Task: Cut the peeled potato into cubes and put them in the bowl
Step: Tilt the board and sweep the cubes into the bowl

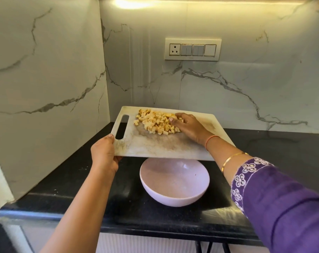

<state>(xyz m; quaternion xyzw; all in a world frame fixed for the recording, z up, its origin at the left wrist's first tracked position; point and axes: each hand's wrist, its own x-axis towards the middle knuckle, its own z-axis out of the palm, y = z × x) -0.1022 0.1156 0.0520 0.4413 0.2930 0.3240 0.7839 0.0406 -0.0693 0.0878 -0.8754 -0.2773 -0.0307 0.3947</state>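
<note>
Kitchen corner, items as seen:

- Cutting board [155, 145]: white, stained, with a handle slot at its left end. Held above the counter at centre frame, its near edge over the far rim of the bowl.
- Potato cubes [153, 123]: a yellowish pile on the far half of the board, just above centre.
- Bowl [173, 198]: pale lilac, standing on the counter below the board, lower centre.
- Left hand [104, 154]: grips the board's left edge beside the slot, thumb on top, fingers underneath.
- Right hand [188, 126]: lies flat on the board with relaxed, slightly bent fingers pressed against the right side of the pile, gripping nothing.
- Right arm: orange thread [210, 140], gold bangle [231, 159], purple embroidered sleeve [283, 207].
- Counter [264, 152]: black, glossy.
- Walls [45, 70]: white veined marble.
- Switch panel [193, 49]: upper centre.
</note>
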